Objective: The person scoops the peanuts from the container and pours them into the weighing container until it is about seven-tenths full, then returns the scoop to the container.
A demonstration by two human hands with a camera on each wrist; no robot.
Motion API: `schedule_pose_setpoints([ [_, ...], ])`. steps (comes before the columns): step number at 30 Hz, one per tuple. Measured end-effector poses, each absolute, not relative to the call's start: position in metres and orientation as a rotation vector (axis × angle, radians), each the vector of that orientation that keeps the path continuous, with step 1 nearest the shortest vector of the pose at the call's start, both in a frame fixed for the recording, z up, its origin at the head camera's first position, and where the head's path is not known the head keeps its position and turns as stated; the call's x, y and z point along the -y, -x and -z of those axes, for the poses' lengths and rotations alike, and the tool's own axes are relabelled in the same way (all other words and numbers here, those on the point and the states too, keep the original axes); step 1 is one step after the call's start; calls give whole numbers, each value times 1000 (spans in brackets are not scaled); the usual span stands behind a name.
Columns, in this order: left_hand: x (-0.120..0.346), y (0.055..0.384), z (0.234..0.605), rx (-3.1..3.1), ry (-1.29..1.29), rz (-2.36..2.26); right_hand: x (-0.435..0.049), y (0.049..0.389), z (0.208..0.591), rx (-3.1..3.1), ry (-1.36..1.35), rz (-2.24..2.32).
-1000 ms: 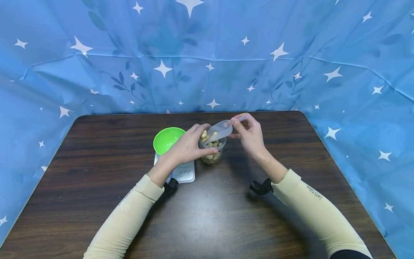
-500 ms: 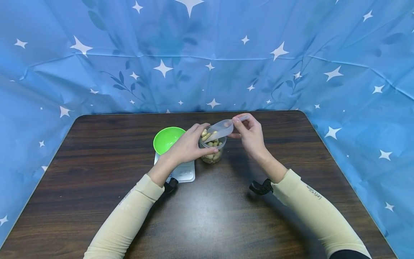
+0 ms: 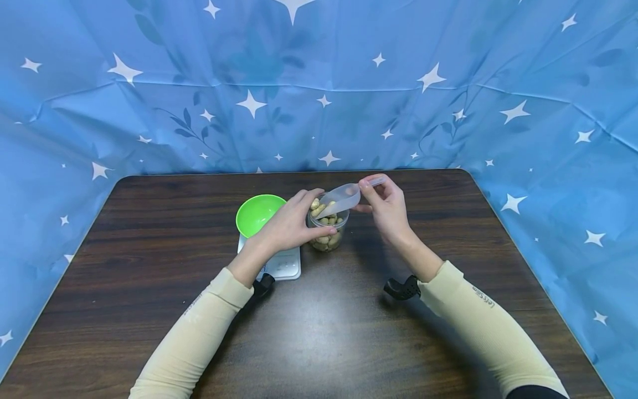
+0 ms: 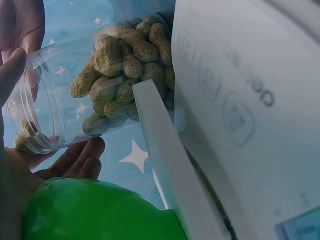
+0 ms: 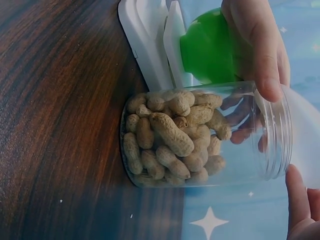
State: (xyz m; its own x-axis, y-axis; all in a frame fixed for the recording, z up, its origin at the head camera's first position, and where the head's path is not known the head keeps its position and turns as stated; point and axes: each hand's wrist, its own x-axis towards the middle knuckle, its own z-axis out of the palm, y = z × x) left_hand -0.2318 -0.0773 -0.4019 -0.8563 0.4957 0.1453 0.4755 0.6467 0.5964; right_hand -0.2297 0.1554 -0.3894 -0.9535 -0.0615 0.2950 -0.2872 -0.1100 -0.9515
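A clear plastic jar (image 3: 326, 243) stands upright on the table, its lower part filled with unshelled peanuts (image 5: 172, 137). My left hand (image 3: 291, 224) grips the jar near its rim, thumb on the near side and fingers round the far side. My right hand (image 3: 387, 208) pinches the handle of a translucent plastic scoop (image 3: 345, 196). The scoop slants down over the jar's mouth, with its tip inside the rim. A few peanuts show near the rim beside the scoop; whether they lie in it I cannot tell. One right fingertip is close to the rim in the right wrist view.
Left of the jar stands a white kitchen scale (image 3: 286, 267), partly hidden by the left forearm. It bears a green bowl (image 3: 258, 215). A dark wooden table (image 3: 319, 343) lies below, and a blue starred curtain (image 3: 319, 127) hangs behind its far edge.
Both hands keep their holds on the jar and the scoop. Right hand and scoop have shifted very slightly to the right; the peanuts by the rim look slightly rearranged.
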Motion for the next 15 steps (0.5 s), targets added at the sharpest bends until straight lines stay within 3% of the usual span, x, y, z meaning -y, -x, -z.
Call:
schedule_pose_setpoints([
  [15,77,232,404,-2827,-836,-1004,-158,227,390,1979,-380,-2217],
])
